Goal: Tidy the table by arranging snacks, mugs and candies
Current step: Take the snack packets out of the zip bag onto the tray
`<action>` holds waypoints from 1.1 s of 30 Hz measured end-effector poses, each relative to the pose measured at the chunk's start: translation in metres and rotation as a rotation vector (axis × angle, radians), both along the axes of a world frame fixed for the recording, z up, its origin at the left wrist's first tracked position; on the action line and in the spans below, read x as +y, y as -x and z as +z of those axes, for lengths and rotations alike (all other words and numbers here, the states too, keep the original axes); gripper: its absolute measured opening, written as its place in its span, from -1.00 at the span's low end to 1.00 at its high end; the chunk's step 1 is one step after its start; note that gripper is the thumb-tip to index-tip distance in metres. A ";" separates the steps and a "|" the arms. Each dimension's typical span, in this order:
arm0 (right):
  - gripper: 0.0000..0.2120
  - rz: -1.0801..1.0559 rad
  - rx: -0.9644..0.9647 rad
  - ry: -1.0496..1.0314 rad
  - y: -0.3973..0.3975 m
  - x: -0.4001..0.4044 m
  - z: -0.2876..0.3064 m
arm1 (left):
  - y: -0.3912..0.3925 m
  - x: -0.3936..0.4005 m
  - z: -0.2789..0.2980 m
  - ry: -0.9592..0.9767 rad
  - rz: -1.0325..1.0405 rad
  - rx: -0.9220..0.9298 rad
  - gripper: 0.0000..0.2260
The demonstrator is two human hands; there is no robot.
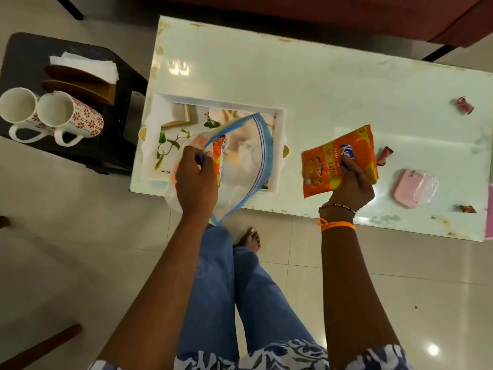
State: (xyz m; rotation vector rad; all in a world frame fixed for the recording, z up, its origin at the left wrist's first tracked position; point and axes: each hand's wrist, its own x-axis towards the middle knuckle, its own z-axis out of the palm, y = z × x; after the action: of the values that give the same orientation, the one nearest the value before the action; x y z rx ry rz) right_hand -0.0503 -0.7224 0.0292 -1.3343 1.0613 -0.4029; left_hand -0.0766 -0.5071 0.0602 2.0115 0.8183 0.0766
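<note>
Right hand (pixel 350 186) around "EXTRA"-labelled snack packet (pixel 338 160)

Left hand (pixel 196 182) grips zip bag (pixel 240 166); right hand (pixel 352 188) snack packet (pixel 340 161).

A home living room: low glass-topped table (pixel 320 89) on pale tiled floor (pixel 80 236), red sofa (pixel 346 17) behind, mugs (pixel 53 113) on a black stool (pixel 112 129), bare feet.
</note>
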 end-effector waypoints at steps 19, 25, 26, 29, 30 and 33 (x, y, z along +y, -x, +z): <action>-0.68 0.705 0.576 -0.237 0.031 0.025 -0.047 | 0.016 0.020 -0.003 0.027 -0.056 0.086 -0.82; -0.90 0.750 0.239 0.343 0.018 0.067 0.014 | 0.023 0.030 0.004 0.092 0.042 -0.002 -0.77; -0.92 0.820 0.128 0.336 0.015 0.084 0.028 | 0.024 0.034 0.005 0.098 0.064 -0.011 -0.75; -0.86 1.101 0.016 0.284 0.009 0.137 0.042 | 0.027 0.042 0.009 0.087 0.090 -0.016 -0.75; -0.80 1.211 0.069 0.278 0.006 0.155 0.037 | 0.029 0.043 0.012 0.091 0.086 -0.023 -0.77; -0.59 1.483 0.406 0.250 -0.005 0.194 0.012 | 0.034 0.044 0.020 0.111 0.054 -0.063 -0.77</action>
State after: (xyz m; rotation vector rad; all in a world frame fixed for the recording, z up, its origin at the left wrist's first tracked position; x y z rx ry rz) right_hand -0.0449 -0.5280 0.0410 -2.0830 0.0929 0.8938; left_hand -0.1102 -0.4633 0.0805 1.8737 0.8195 0.1228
